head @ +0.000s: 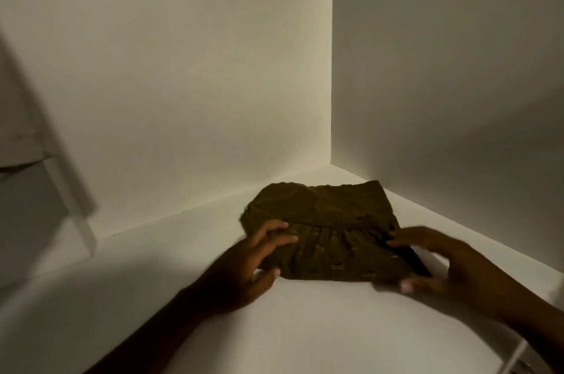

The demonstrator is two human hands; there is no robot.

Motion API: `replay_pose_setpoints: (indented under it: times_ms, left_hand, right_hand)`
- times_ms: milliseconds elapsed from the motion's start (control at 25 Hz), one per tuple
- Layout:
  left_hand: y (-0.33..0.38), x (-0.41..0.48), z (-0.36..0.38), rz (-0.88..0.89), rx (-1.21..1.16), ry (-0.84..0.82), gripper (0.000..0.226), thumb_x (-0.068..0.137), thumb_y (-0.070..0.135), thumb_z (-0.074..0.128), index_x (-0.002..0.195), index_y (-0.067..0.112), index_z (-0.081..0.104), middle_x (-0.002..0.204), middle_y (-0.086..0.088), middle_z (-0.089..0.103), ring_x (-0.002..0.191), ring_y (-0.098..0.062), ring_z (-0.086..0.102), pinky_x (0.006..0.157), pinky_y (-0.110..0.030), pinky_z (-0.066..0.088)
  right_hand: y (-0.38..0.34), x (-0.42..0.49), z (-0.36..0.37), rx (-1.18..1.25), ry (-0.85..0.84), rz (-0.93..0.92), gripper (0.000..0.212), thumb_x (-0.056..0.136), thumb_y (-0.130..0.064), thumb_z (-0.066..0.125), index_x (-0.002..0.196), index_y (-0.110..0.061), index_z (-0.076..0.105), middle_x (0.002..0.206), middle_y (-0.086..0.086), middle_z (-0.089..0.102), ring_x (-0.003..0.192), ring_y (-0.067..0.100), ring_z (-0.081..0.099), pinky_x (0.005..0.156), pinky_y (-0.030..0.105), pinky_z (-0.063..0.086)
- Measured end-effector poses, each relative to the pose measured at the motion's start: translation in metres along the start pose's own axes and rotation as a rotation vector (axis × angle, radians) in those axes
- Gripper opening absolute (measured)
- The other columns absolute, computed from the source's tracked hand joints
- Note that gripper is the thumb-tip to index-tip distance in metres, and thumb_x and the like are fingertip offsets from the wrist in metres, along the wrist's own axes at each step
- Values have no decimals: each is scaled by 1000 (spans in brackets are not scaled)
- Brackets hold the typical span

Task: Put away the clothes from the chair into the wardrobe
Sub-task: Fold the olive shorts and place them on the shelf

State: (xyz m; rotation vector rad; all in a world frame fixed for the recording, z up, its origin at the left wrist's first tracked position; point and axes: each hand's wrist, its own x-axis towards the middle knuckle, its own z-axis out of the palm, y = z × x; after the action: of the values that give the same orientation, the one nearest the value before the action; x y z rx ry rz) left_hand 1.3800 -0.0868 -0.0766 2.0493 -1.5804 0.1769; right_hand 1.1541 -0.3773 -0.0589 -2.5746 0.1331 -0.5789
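Observation:
A folded olive-brown garment point(326, 230) with a gathered seam lies on a white wardrobe shelf point(305, 328), near the back right corner. My left hand point(256, 264) grips its left edge, fingers on top and thumb under the near side. My right hand point(442, 264) grips its right edge the same way, thumb at the near corner. Both forearms reach in from the bottom of the head view.
The wardrobe's white back wall point(183, 84) and right side wall point(442, 68) close in the shelf. A white upright panel point(70, 190) stands at the left. Bare shelf lies left of and in front of the garment.

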Motion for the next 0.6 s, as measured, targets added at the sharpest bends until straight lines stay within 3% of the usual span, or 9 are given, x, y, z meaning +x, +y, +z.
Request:
replay_pose_setpoints:
  times_ms: [80, 160, 280, 400, 480, 600]
  left_hand:
    - [2, -1, 4, 42, 86, -72, 54, 87, 37, 52, 139, 37, 36, 146, 19, 27, 122, -1, 46, 101, -21, 44]
    - [4, 5, 6, 29, 96, -19, 51, 89, 33, 47, 138, 35, 36, 140, 13, 37, 115, -6, 54, 97, -29, 49]
    - [33, 8, -8, -116, -183, 128, 54, 89, 33, 52, 140, 36, 33, 135, 12, 52, 121, -3, 53, 99, -27, 48]
    - [59, 9, -32, -262, -575, 263, 59, 85, 18, 69, 133, 35, 40, 104, 4, 72, 96, -13, 69, 80, -28, 57]
    - [56, 20, -44, -386, -635, 308, 58, 81, 14, 72, 128, 34, 44, 90, -9, 74, 81, -25, 72, 74, -37, 59]
    - [33, 49, -50, -656, -545, 277, 54, 80, 29, 74, 126, 30, 45, 89, -16, 72, 82, -29, 70, 80, -39, 54]
  right_hand:
    - [-3, -13, 5, -281, -52, -44, 44, 74, -81, 44, 114, -63, 48, 115, -39, 53, 97, -9, 58, 77, 15, 48]
    - [-1, -14, 8, -303, 59, -102, 43, 86, -75, 28, 103, -50, 60, 94, -26, 63, 79, 0, 64, 63, 22, 52]
    - [-11, -13, -16, -34, 129, -101, 37, 90, -63, 39, 93, -36, 64, 86, -14, 65, 78, 8, 63, 63, 23, 49]
    - [-20, -6, -39, 253, 152, -106, 33, 92, -51, 47, 91, -21, 64, 83, -6, 64, 75, 14, 61, 62, 27, 49]
    - [-21, 12, -36, 334, 191, -61, 31, 94, -44, 50, 91, -16, 63, 80, -4, 63, 75, 12, 60, 64, 21, 46]
    - [-12, 58, -19, 334, 253, 109, 13, 92, -30, 59, 98, -19, 63, 95, -7, 68, 86, 11, 65, 72, 23, 50]
